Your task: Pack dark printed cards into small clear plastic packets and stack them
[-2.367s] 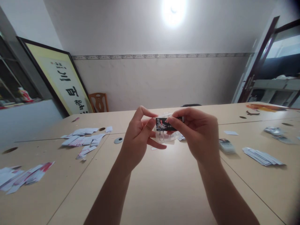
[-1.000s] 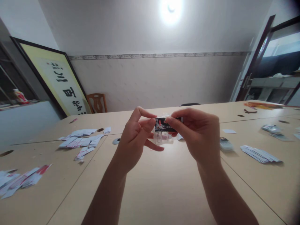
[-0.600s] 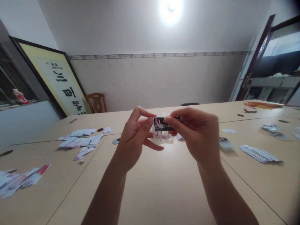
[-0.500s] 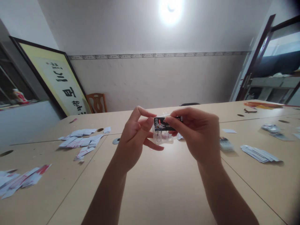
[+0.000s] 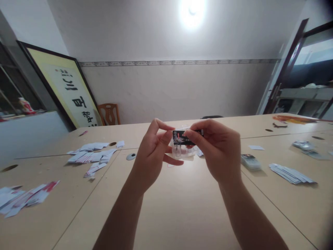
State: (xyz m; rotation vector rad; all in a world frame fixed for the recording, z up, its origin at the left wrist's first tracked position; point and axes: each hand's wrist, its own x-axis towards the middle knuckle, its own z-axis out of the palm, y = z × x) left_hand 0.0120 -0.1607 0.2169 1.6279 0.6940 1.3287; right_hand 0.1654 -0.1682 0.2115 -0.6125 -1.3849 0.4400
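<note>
Black-topped clear packet [image 5: 183, 138], just one, in two hands [image 5: 153, 156].

glaring overhead lamp [image 5: 192, 12], dim grey room, faint shadows, soft detail, wide-angle stretch at edges

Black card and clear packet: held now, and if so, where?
The left hand pinches the black card at its left end; the right hand, near its right end. Grip on the clear packet: unclear.

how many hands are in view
2: the left hand at the left end of the black card, the right hand pinching the card's right part.
</note>
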